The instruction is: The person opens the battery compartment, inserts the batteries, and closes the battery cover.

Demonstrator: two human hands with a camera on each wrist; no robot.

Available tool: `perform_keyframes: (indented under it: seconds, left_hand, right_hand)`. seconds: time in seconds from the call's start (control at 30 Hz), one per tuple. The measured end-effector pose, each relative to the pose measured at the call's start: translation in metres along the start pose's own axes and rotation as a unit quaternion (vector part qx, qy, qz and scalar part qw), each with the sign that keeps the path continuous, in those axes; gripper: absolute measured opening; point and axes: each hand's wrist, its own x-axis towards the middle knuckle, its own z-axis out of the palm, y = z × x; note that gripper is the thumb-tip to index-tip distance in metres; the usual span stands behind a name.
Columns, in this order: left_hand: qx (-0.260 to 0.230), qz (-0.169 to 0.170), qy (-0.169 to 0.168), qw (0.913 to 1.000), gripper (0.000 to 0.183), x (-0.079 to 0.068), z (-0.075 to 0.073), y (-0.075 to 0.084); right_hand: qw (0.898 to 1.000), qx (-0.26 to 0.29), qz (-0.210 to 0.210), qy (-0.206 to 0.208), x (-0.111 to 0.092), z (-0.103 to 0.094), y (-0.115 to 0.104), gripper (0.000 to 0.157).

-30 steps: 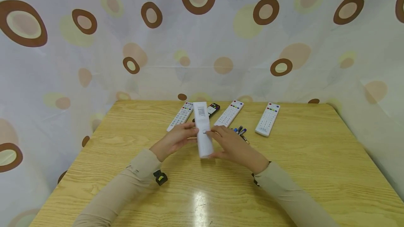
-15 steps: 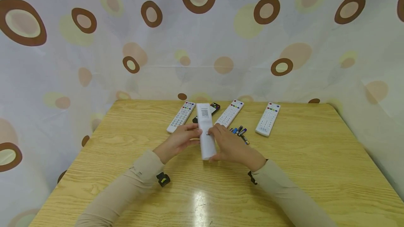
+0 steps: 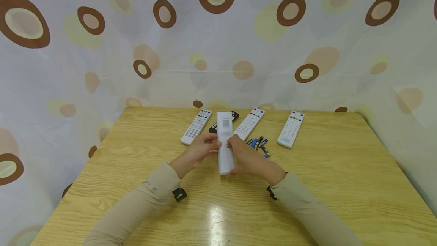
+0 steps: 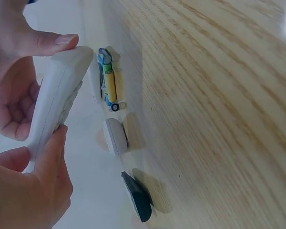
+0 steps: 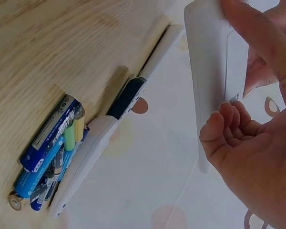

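Note:
A white remote control (image 3: 225, 128) is held off the table with its back, bearing a printed code, toward the head camera. My left hand (image 3: 198, 152) grips its left edge between thumb and fingers. My right hand (image 3: 252, 160) holds it from the right, with the thumb at the near end and the fingertips at the small catch of the battery cover (image 5: 236, 71). In the right wrist view the cover's seam shows and the cover sits in place. The left wrist view shows part of the button side of the remote (image 4: 62, 90) facing down toward the table.
Several loose batteries (image 3: 259, 143) lie in a pile right of my right hand. White remotes lie at the left (image 3: 196, 127), middle (image 3: 250, 122) and right (image 3: 291, 129). A black remote (image 3: 213, 127) is partly hidden behind the held one. A patterned curtain (image 3: 218, 48) hangs behind the wooden table (image 3: 341, 177).
Both hands and the held remote have shifted slightly right and toward me. The remote has turned a little more upright in view. The right fingertips stay at the cover's catch.

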Motion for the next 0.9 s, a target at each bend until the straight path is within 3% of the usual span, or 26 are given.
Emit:
perform_keyframes:
  seconds: [0.23, 0.9]
  left_hand:
    - [0.021, 0.023, 0.009, 0.9995, 0.035, -0.0018, 0.0030, 0.0040]
    - [0.041, 0.028, 0.017, 0.9986, 0.036, -0.0015, 0.0036, 0.0046]
  right_hand:
    - [1.000, -0.012, -0.005, 0.014, 0.0027, 0.0000, 0.0004, 0.085]
    - [0.999, -0.050, -0.001, 0.012, 0.0079, 0.0029, 0.0012, 0.083]
